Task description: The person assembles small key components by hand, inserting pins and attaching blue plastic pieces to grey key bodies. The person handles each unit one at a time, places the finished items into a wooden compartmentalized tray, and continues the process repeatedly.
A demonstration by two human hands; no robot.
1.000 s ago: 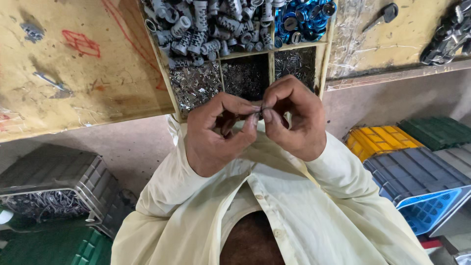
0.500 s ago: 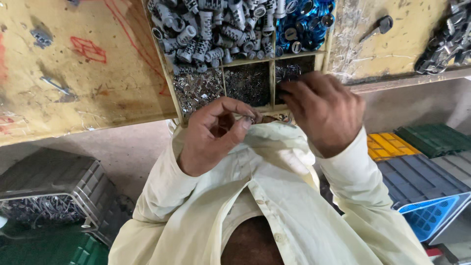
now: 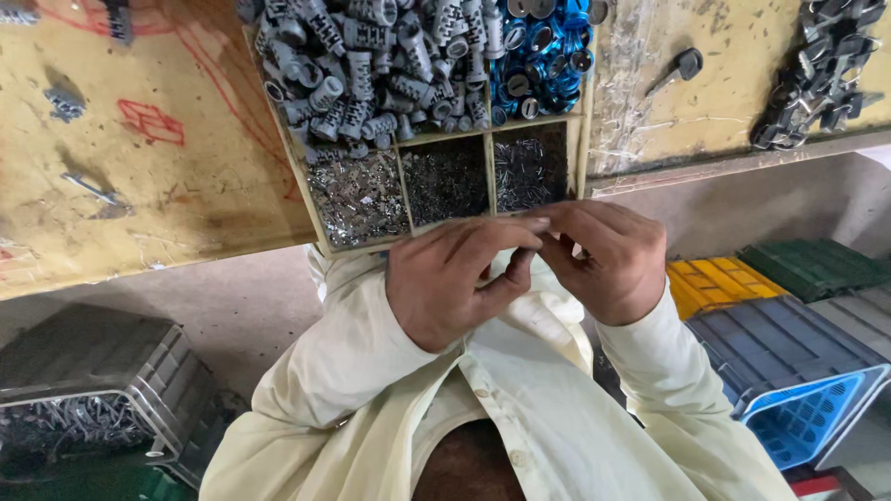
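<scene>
Left grip: the left hand (image 3: 444,289) is curled, thumb and forefinger pinched together toward the other hand; whatever small part sits between the fingertips is hidden, so what it grasps cannot be told.
Right grip: the right hand (image 3: 605,260) is likewise curled, its fingertips meeting those of the left; its contents are hidden too.
Place of the hands: both are held together just below the near edge of the divided tray (image 3: 309,193), in front of the person's cream shirt (image 3: 548,417).
Nearest parts: three small compartments of tiny metal pieces (image 3: 445,181) lie just above the fingertips.
Further in the tray: a heap of grey ribbed cylinders (image 3: 371,65), and beside it blue rings (image 3: 543,51).
Bench: a worn yellow bench (image 3: 139,186) with red marks carries the tray; a key (image 3: 676,70) lies to the right, and a cluster of dark metal parts (image 3: 821,70) beyond it.
Below: yellow (image 3: 719,278), green (image 3: 817,264) and blue crates (image 3: 798,408) on the right, a grey crate (image 3: 93,371) on the left.
</scene>
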